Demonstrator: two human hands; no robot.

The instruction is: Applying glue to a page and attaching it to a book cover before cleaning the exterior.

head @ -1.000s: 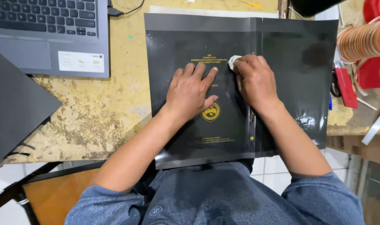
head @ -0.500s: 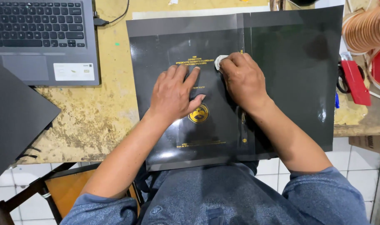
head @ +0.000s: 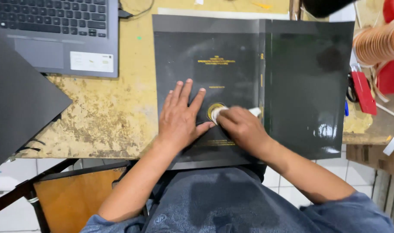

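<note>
A glossy black book cover with gold print lies unfolded on the worn yellow table. My left hand rests flat on its left panel, fingers spread, holding it down. My right hand grips a small white cloth and presses it on the cover over the round gold emblem, just left of the spine. The near edge of the cover hangs over the table edge above my lap.
A grey laptop sits at the far left. A dark sheet overlaps the table's left side. On the right are a stack of orange rings, red objects and scissors handles. A chair frame shows below.
My right hand with the white cloth has slid down the cover from near the gold title to the emblem. My left hand stays flat on the cover.
</note>
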